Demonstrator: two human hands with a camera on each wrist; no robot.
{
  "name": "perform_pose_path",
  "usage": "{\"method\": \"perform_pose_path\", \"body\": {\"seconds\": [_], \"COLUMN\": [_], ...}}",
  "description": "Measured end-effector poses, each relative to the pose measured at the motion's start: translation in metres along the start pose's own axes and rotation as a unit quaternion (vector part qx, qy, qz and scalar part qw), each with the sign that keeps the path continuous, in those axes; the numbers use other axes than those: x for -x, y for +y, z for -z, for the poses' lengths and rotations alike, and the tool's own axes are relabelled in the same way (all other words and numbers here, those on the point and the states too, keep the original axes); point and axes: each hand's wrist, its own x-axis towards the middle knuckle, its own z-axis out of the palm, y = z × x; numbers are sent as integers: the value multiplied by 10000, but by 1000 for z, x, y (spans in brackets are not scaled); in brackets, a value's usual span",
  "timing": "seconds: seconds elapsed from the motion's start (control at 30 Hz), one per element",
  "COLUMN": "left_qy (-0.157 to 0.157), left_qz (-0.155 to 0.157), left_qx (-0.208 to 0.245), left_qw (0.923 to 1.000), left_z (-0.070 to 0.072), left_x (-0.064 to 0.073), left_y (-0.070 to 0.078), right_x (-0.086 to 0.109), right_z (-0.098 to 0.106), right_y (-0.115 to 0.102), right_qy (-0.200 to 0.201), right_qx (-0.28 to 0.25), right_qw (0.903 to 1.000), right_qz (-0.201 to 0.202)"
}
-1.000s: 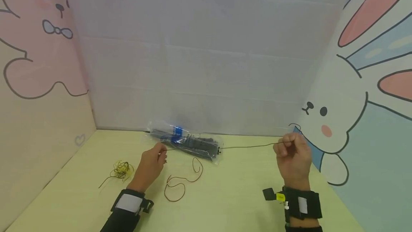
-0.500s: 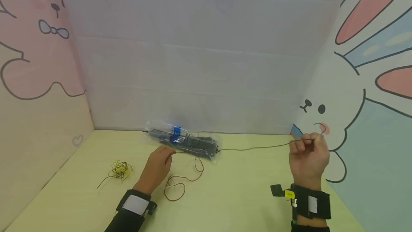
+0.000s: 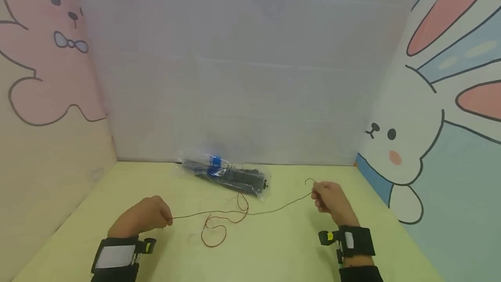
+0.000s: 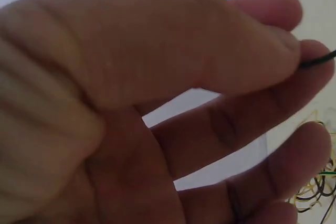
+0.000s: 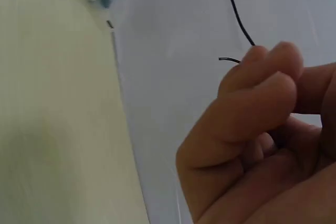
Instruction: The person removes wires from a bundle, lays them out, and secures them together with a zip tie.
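A thin dark wire (image 3: 279, 209) stretches with a slight sag between the two hands, above the table. My left hand (image 3: 145, 217) pinches one end; in the left wrist view the wire (image 4: 317, 60) comes out between thumb and a fingertip. My right hand (image 3: 332, 201) pinches it near the other end, where a short curled tail sticks up past the fingers. In the right wrist view the wire (image 5: 239, 17) leaves the fingertips, with its cut tip beside them. Beneath the stretched wire, a reddish wire (image 3: 247, 206) lies in loose loops on the table.
A clear plastic bag (image 3: 235, 177) of dark thin pieces with a blue label lies at the table's back edge. A yellow and dark wire tangle (image 4: 315, 187) shows in the left wrist view; the left hand hides it from the head view. Walls enclose the table.
Both hands have come down closer to me, the left moving leftward and the right moving back left. The dark wire now spans in front of the bag, over the reddish wire.
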Motion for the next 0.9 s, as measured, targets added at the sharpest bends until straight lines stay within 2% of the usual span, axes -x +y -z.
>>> {"method": "perform_pose_path", "body": {"seconds": [0.1,0.23,0.33,0.43,0.53,0.63,0.7,0.73,0.77,0.8,0.83,0.87,0.9], "left_qy": [151,361,297,179,375,1110,1600,1752,1841,1848,1803,1749,1692], "left_qz": [85,467,731,809,642,61,-419,-618,-764,-827,-852,-831,-768], "left_qx": [-503,-1101,-1390,-1534,-1471,-1385,-1300,-1302,-1303,-1287,-1313,-1369,-1444], "left_qw": [9986,9922,9871,9847,9863,9841,9776,9739,9712,9708,9711,9715,9719], "left_z": [-14,-31,-34,-33,-34,-41,-50,-56,-61,-67,-73,-77,-82], "left_x": [-6,-12,-13,-13,-18,-28,-36,-39,-42,-45,-46,-48,-49], "left_y": [4,9,12,16,21,30,39,44,49,53,56,60,62], "right_x": [-6,-12,-18,-22,-24,-20,-14,-10,-5,-1,3,6,8], "right_z": [-21,-48,-60,-66,-70,-75,-84,-91,-100,-109,-120,-131,-141], "right_y": [8,18,25,28,26,18,9,5,1,-3,-6,-8,-10], "right_qy": [-96,56,171,184,149,291,345,322,217,45,-194,-460,-705], "right_qx": [688,1110,1074,759,416,462,769,1110,1513,1983,2496,2972,3426], "right_qw": [9976,9937,9941,9969,9990,9976,9918,9833,9696,9490,9206,8855,8456], "right_qz": [-56,-114,-59,30,118,426,959,1406,1912,2451,2997,3540,4034]}}
